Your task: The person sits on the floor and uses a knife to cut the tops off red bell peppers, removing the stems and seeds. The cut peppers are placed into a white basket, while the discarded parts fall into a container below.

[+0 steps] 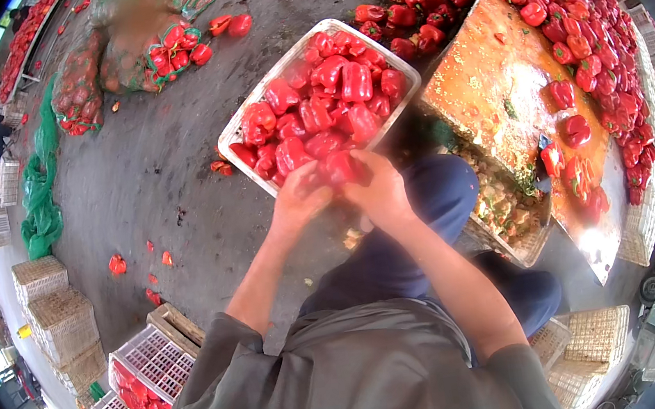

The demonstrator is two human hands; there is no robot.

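A red bell pepper (340,168) is held between my two hands at the near edge of a white plastic crate (406,112). The fingers of my left hand (304,198) touch its left side, and my right hand (375,182) grips its right side. The crate is heaped with red bell peppers (318,112). At the right stands a wet, tilted metal worktop (477,91), with a large pile of whole red peppers (579,41) along its far side. Several peppers and cut pieces lie on its nearer part, close to what looks like a knife (543,145).
A crate of pale scraps (505,212) sits beside my right knee. Loose peppers (418,0) lie on the floor beyond. Net sacks (79,82) and green netting (40,192) are at the left. Crates are stacked at lower left (63,320) and lower right (596,336).
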